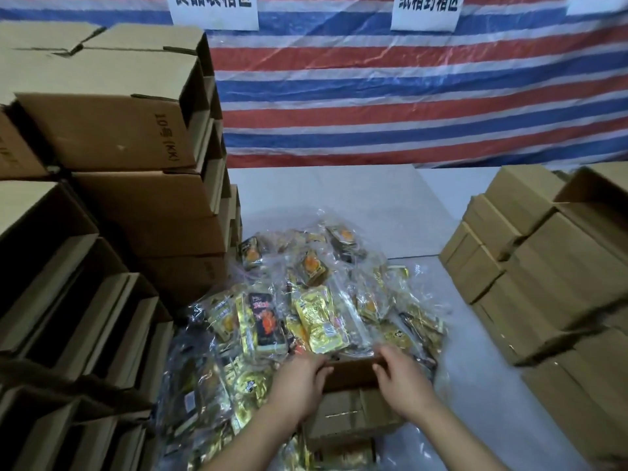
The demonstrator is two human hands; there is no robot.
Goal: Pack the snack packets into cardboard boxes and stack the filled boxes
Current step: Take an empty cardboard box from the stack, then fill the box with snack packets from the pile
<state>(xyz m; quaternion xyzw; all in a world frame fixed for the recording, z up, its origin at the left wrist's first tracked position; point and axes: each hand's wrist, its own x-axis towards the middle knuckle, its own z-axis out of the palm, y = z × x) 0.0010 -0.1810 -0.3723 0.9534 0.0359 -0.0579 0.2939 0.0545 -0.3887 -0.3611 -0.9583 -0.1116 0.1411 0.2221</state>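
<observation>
gripping the far flap of a small cardboard box (350,413), both left hand (299,385) and right hand (404,385), snack packets (306,311) just beyond

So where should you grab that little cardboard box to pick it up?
Hold the small cardboard box by its two short ends, one hand from each side. Its flaps look folded shut on top, and snack packets crowd its far edge, so the sides are the easiest way in.

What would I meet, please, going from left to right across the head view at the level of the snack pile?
Stacked cardboard boxes → pile of snack packets → bare table surface → flattened cardboard boxes.
</observation>
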